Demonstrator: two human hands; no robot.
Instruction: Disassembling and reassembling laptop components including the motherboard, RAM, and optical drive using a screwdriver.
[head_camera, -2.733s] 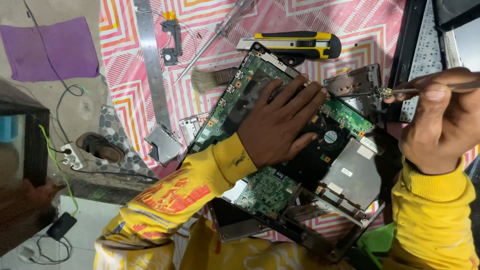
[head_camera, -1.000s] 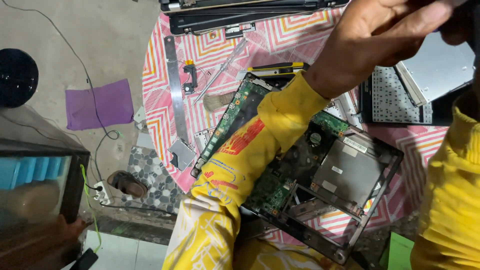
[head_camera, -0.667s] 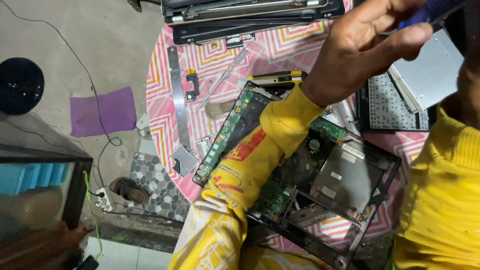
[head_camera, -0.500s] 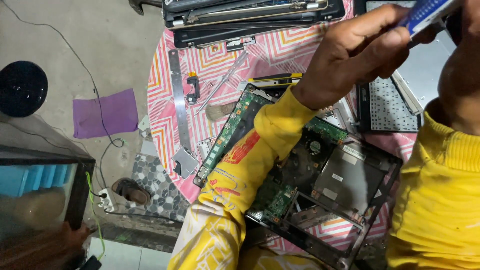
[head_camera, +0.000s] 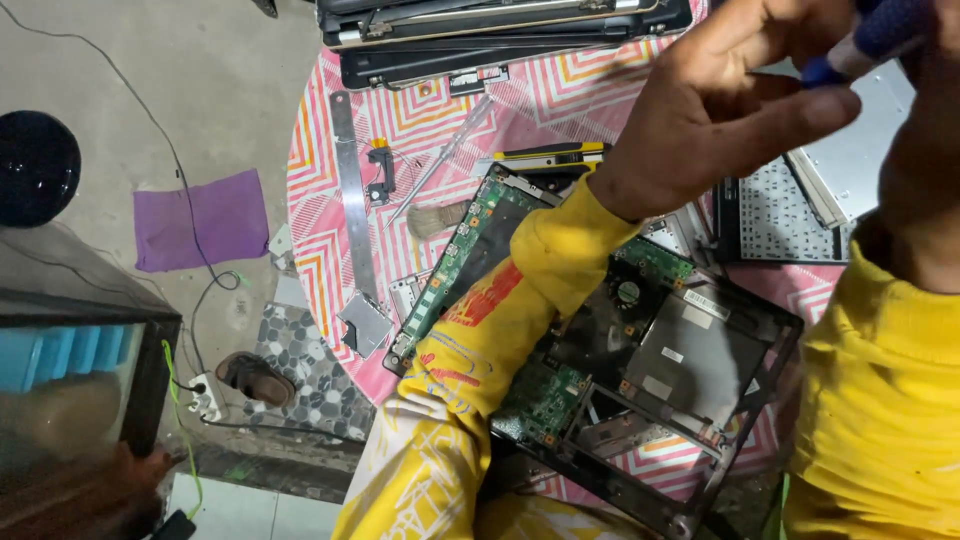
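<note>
Pink zigzag cloth (head_camera: 560, 110) is spread over a small table; an opened laptop chassis (head_camera: 690, 370) with green circuit board (head_camera: 470, 240) is laid on it. Left hand (head_camera: 730, 110) is raised close to the camera, fingers pinched around the thin shaft of a blue-handled screwdriver (head_camera: 870, 40). Right hand (head_camera: 925, 170) is seen blurred at the frame edge; its grip cannot be told. Keyboard (head_camera: 780, 215), yellow utility knife (head_camera: 545, 155) and metal ruler (head_camera: 350, 190) are noted nearby

Light is even and fairly dim, with soft, weak shadows. The raised left hand (head_camera: 730, 100) and right hand (head_camera: 925, 150), close to the lens, are blurred. The table (head_camera: 320, 200) stays sharp. Left edge is dark and murky.
</note>
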